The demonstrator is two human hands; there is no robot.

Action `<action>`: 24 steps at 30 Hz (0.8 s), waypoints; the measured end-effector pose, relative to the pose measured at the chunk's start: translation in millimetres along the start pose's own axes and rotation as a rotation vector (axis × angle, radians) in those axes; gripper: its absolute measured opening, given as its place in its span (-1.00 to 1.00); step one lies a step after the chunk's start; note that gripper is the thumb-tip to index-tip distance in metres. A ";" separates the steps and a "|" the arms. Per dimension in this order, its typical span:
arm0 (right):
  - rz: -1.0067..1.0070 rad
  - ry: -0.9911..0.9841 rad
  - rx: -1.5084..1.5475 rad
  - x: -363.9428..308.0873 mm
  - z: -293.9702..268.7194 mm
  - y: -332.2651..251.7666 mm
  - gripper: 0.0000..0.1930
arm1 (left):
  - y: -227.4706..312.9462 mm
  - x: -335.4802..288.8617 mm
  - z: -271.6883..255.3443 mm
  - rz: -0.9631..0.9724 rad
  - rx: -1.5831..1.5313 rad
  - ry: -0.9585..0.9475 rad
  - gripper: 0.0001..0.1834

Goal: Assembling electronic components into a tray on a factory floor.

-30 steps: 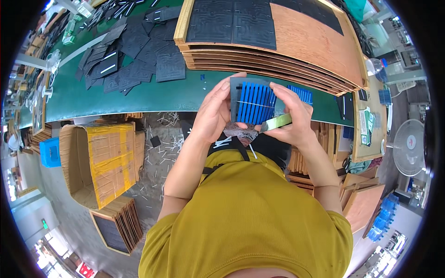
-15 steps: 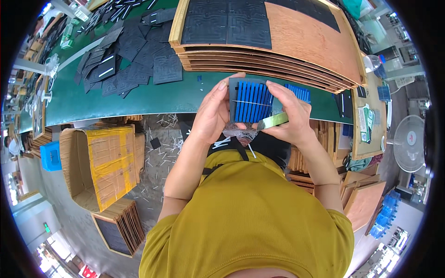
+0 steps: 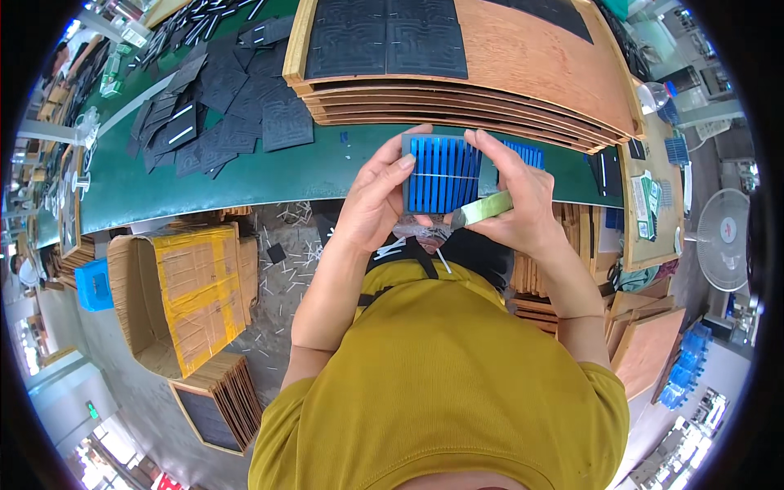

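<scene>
A small square panel (image 3: 443, 180) with a row of upright blue strips, crossed by a thin light line, is held up over the table's near edge. My left hand (image 3: 377, 189) grips its left side, thumb at the edge and fingers behind. My right hand (image 3: 529, 196) is closed round a pale green block (image 3: 488, 207) with a dark end, just below the panel's right corner. The right index finger reaches to the panel's upper right edge. Behind that hand lies another blue-striped piece (image 3: 527, 153), partly hidden.
A stack of wooden trays (image 3: 474, 106) with black patterned sheets on top stands ahead on the green table (image 3: 245, 181). Loose black squares (image 3: 220, 122) lie to the left. A taped cardboard box (image 3: 196, 294) is at left, a white fan (image 3: 725, 237) at right.
The panel has tilted so its blue strips face up more fully and shine brighter. My left thumb has moved onto its left edge. The surroundings have shifted slightly in view.
</scene>
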State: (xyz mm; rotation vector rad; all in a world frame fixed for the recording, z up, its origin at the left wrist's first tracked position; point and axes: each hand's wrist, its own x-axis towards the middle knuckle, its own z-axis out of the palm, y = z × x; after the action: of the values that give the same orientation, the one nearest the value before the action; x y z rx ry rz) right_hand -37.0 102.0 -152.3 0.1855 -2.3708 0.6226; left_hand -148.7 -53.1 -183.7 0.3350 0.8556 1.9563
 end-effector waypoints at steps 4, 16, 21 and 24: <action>0.086 -0.043 0.013 -2.4 -1.4 -1.4 -0.16 | -0.7 -0.1 0.2 -0.011 -0.002 -0.009 -0.48; -0.085 -0.057 -0.186 -8.0 -14.9 1.9 -0.25 | -4.9 3.2 1.6 0.029 0.081 0.099 -0.50; -0.013 -0.183 -0.243 -12.0 -47.9 20.7 -0.14 | 3.8 -1.9 -31.2 0.142 0.040 0.121 -0.47; 0.063 -0.172 -0.209 -23.3 -54.3 46.6 -0.16 | 11.8 -4.5 -31.9 0.157 0.000 0.132 -0.47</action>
State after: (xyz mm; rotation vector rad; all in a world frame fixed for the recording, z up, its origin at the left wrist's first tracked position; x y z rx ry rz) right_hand -1.4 168.3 -149.4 0.0749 -2.5972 0.3972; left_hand -171.7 -74.3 -198.0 0.2825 0.9380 2.1425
